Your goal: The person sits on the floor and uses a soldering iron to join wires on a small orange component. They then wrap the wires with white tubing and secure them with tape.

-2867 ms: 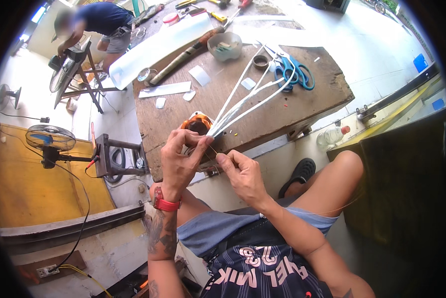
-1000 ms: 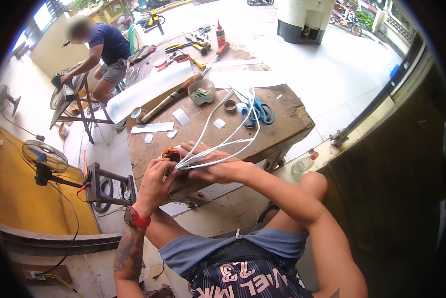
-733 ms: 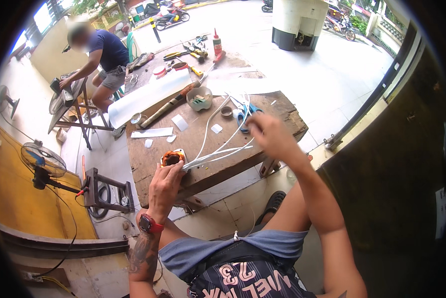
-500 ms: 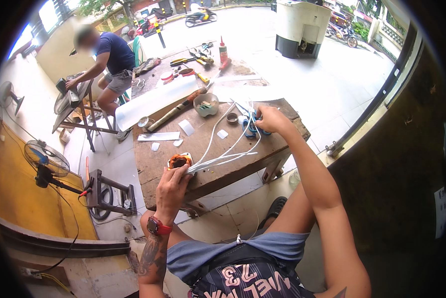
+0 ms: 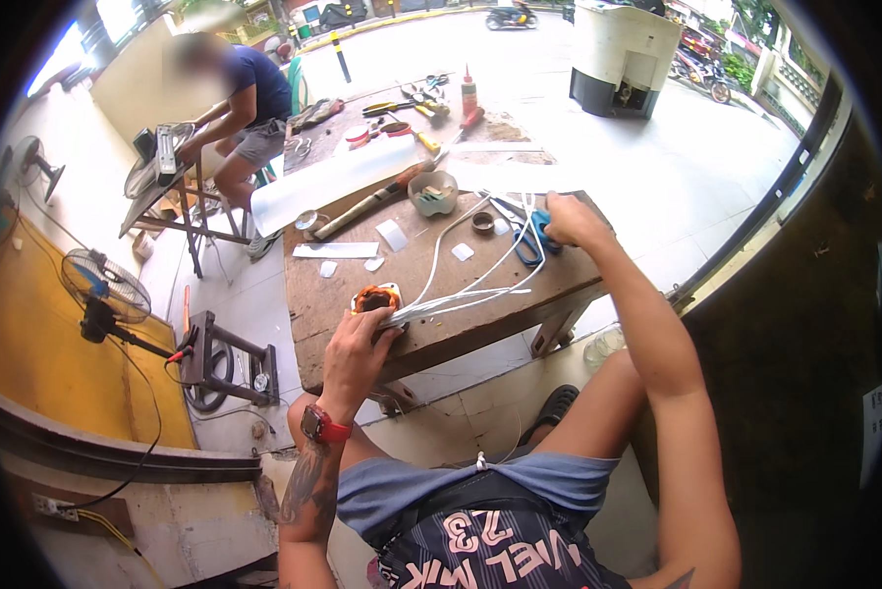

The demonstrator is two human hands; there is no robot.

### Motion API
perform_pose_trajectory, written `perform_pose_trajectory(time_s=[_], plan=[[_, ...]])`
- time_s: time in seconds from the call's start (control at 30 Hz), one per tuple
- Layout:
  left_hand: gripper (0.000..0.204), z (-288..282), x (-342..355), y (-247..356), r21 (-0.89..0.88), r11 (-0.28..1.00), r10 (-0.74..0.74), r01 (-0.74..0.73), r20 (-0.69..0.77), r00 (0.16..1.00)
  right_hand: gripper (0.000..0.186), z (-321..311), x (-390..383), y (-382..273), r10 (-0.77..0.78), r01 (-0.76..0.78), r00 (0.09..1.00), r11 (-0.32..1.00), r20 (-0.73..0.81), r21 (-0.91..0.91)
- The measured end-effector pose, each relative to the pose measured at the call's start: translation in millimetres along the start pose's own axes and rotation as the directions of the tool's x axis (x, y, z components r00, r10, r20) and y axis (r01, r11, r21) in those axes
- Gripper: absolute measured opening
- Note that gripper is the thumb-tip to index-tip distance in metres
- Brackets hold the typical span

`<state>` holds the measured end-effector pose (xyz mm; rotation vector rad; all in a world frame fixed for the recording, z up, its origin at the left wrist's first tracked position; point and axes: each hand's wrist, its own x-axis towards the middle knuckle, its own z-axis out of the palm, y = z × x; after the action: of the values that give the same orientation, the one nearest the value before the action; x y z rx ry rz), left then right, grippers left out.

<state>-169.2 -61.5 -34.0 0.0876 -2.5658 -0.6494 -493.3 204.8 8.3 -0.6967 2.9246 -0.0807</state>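
Note:
My left hand (image 5: 356,355) is closed at the near edge of the wooden table. Its fingertips press on a small motor coil with orange-copper windings (image 5: 376,297) and the base of several white wires (image 5: 461,300). From there the wires fan out to the right, some looping up toward the far edge. At the table's right end, my right hand (image 5: 577,222) has its fingers curled at the handles of blue-handled scissors (image 5: 530,245); the grip is partly hidden. The scissor blades point away to the left, among the wire loops.
Around the wires lie white paper pieces (image 5: 392,235), a brown tape roll (image 5: 482,224) and a cup of small pieces (image 5: 432,193). A hammer (image 5: 362,206) lies behind. Another person (image 5: 254,88) works at a stand on the left. Fans (image 5: 107,285) stand nearby.
The view has shifted, so the scene sits further right. My right hand has drawn slightly right, and the scissor handles have turned with it. My left hand stays at the coil.

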Motion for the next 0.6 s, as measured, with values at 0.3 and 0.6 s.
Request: perform_pose_trajectory(time_s=[0.3,0.6], plan=[[0.032,2,1,2,-0.107,0.990,-0.100,0.094,-0.051,0.994,0.044,-95,-36,80,0.185,-0.345,0.913,0.828,-0.365,-0.443],[0.049,6,3,-9,-0.138,0.990,0.023,-0.034,-0.076,0.997,0.028,-49,-174,2,0.094,0.146,0.982,0.182,-0.165,0.972]])
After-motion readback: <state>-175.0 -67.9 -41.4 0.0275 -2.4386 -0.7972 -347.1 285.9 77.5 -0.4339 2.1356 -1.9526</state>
